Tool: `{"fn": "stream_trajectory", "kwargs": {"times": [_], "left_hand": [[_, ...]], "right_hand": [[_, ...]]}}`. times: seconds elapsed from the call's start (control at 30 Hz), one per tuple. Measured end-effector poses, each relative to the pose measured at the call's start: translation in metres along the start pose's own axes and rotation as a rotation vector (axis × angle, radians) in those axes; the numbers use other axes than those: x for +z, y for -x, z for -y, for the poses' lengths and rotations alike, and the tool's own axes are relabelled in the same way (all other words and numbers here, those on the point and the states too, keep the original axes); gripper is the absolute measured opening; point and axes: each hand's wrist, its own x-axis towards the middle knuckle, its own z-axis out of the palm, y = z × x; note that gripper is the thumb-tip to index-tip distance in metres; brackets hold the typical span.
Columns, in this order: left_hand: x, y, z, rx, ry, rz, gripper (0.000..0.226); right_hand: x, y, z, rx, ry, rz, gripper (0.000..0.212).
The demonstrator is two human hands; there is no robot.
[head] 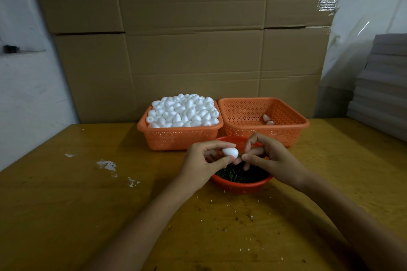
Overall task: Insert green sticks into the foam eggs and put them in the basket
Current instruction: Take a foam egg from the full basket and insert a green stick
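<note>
Left hand (pixel 198 161) pinches a foam egg (pixel 230 152) between thumb and forefinger above the red bowl (pixel 240 187). Right hand (pixel 272 158) fingers pinch a green stick (pixel 240 155) at the egg's tip, mostly hidden and hard to make out.

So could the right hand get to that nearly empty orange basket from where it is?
Probably yes. The right hand sits just in front of the nearly empty basket, whose top is open, with nothing standing between them. It is pinching a green stick, though.
</note>
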Motion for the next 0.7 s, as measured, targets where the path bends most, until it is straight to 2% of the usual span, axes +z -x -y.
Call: {"fn": "stream_trajectory", "kwargs": {"times": [0.23,0.4,0.53,0.7], "left_hand": [[0.0008,0.0007,-0.0025,-0.008,-0.018,0.004,0.029],[0.0023,0.0010,-0.0017,-0.011,-0.031,-0.020,0.042],[0.0031,0.0022,-0.0021,0.011,0.003,-0.008,0.031],[0.0026,0.0020,-0.0040,0.033,-0.022,0.009,0.030]], "right_hand": [[-0.0006,0.0005,-0.0006,0.001,0.037,0.023,0.016],[0.0011,0.0017,-0.0040,-0.006,0.081,0.052,0.017],[0.0023,0.0022,-0.0037,-0.015,0.144,0.071,0.022],[0.0026,0.0024,-0.0050,-0.030,0.174,0.071,0.024]]}}
